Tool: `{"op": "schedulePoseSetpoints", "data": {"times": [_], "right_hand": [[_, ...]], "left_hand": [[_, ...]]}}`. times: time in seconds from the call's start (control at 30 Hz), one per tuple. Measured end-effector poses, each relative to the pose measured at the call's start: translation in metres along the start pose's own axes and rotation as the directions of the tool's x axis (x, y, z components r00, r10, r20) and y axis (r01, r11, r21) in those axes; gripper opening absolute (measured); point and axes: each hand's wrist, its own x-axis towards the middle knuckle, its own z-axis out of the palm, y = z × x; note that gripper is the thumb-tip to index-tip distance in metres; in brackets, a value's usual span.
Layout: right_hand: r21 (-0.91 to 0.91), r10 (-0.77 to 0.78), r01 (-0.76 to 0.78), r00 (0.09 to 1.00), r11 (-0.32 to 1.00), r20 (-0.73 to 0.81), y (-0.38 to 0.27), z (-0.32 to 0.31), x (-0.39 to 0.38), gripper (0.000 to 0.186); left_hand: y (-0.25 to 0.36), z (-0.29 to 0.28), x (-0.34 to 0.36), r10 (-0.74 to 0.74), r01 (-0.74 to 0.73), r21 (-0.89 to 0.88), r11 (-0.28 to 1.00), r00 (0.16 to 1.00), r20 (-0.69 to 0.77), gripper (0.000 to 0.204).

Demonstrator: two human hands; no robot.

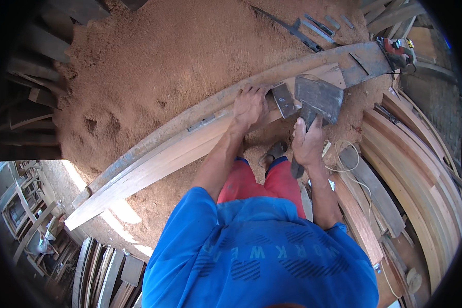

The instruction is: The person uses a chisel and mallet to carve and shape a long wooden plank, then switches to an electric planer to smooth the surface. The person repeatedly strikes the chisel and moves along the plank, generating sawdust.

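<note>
My left hand (pixel 250 105) presses flat on a long curved wooden plank (pixel 154 161) that lies on edge across a sawdust floor. My right hand (pixel 308 142) grips the handle of a broad-bladed hatchet (pixel 318 97), whose dark blade is raised just above the plank's right part. A small dark metal wedge-like piece (pixel 284 100) sits on the plank between my two hands. A thicker curved dark beam (pixel 303 64) runs along the far side of the plank.
Thick sawdust (pixel 154 61) covers the ground beyond the plank. Stacked curved boards (pixel 421 169) lie to the right, with a white cord (pixel 344 167) over them. A red power tool (pixel 398 51) rests at the beam's right end. Metal bars (pixel 313 28) lie on the sawdust.
</note>
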Motion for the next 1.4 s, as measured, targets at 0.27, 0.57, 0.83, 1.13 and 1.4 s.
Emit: {"op": "schedulePoseSetpoints", "data": {"times": [0.27, 0.57, 0.83, 1.13, 1.4], "right_hand": [[-0.354, 0.149, -0.051, 0.956, 0.934, 0.255, 0.026, 0.021, 0.022, 0.038], [-0.145, 0.010, -0.002, 0.999, 0.989, 0.052, 0.006, 0.002, -0.003, 0.042], [-0.280, 0.156, -0.076, 0.949, 0.957, 0.275, 0.020, 0.001, 0.009, 0.044], [-0.308, 0.194, -0.112, 0.949, 0.945, 0.248, 0.022, 0.005, 0.002, 0.042], [-0.189, 0.199, -0.173, 0.971, 0.967, 0.131, 0.005, 0.006, -0.015, 0.042]], "left_hand": [[0.008, 0.002, -0.011, 0.034, -0.035, 0.066, 0.997, 0.999, 0.023, 0.059], [-0.006, 0.006, 0.002, 0.019, -0.018, 0.091, 0.996, 1.000, -0.011, 0.053], [-0.001, -0.005, 0.013, 0.055, -0.053, 0.092, 0.994, 0.998, -0.019, 0.047], [-0.001, 0.001, 0.004, 0.095, -0.091, 0.109, 0.990, 0.995, -0.030, 0.049], [-0.004, 0.006, 0.005, 0.027, -0.027, 0.097, 0.995, 1.000, -0.006, 0.049]]}}
